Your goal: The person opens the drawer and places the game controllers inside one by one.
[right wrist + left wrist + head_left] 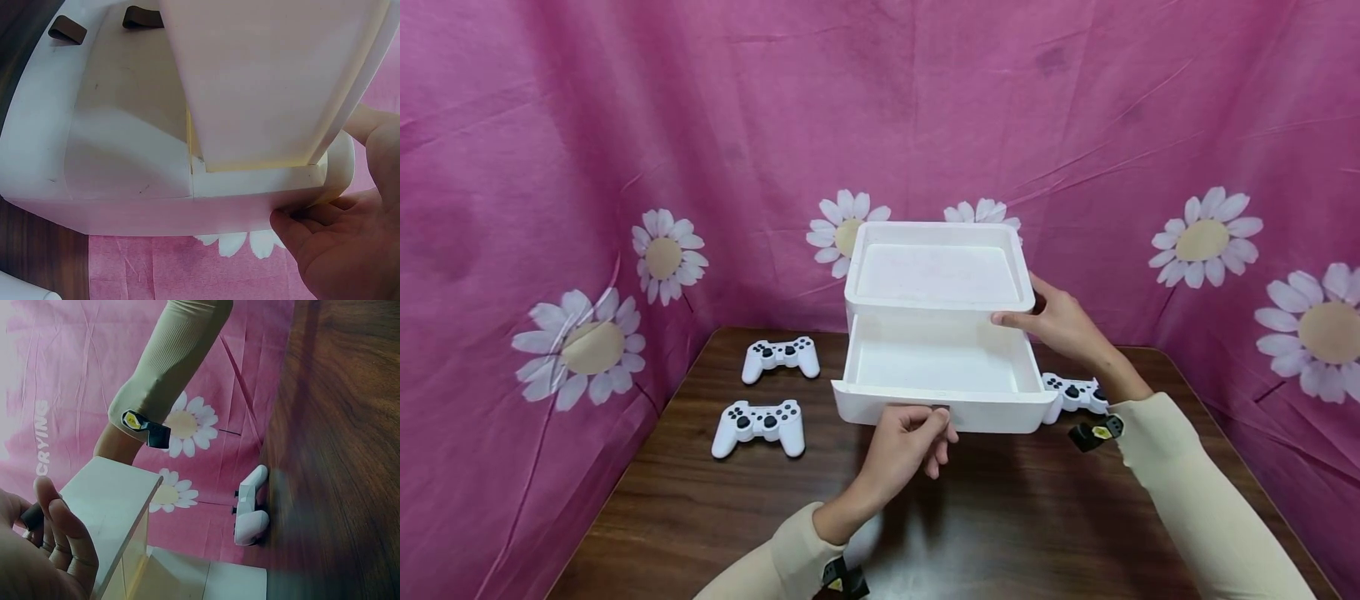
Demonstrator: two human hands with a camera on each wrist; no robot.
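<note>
A white drawer unit with a shallow recessed top stands toward the back of the table. Its uppermost drawer is pulled out, and no items lie inside it. My left hand pinches the dark pull tab at the middle of the drawer front. At the unit's upper right side, my right hand grips the body, thumb toward the front and fingers partly hidden behind the side. In the right wrist view, lower drawer fronts with dark tabs show beneath the extended drawer.
Two white game controllers lie on the brown wooden table left of the unit. Another controller sits to its right, partly covered by the drawer front and right arm. A pink daisy-print cloth hangs around the table.
</note>
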